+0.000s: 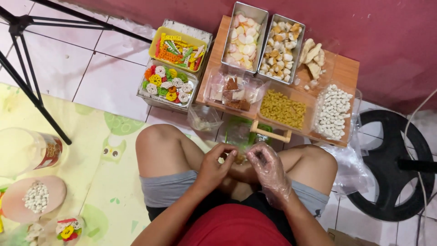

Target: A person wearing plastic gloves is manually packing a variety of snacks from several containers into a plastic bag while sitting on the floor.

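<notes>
I sit cross-legged on the floor. My left hand (215, 165) is bare and my right hand (268, 166) wears a thin clear plastic glove. Both meet over my lap and pinch a small clear plastic bag (240, 158) with something brownish inside. Just beyond my hands stands a low wooden table (346, 70). On it are two metal trays of pale snack pieces (244, 37) (281, 48), a clear tub of yellow macaroni-like pieces (282, 109), a tub of white pieces (333, 111) and a tub of brown and white squares (232, 91).
Left of the table, a yellow tray of coloured sticks (178, 49) and a clear tub of coloured wheel crackers (167, 84). A tripod leg (32, 86) stands at left. A pink plate of white pieces (34, 198) and a jar (27, 150) lie on the mat. A black fan base (391, 168) at right.
</notes>
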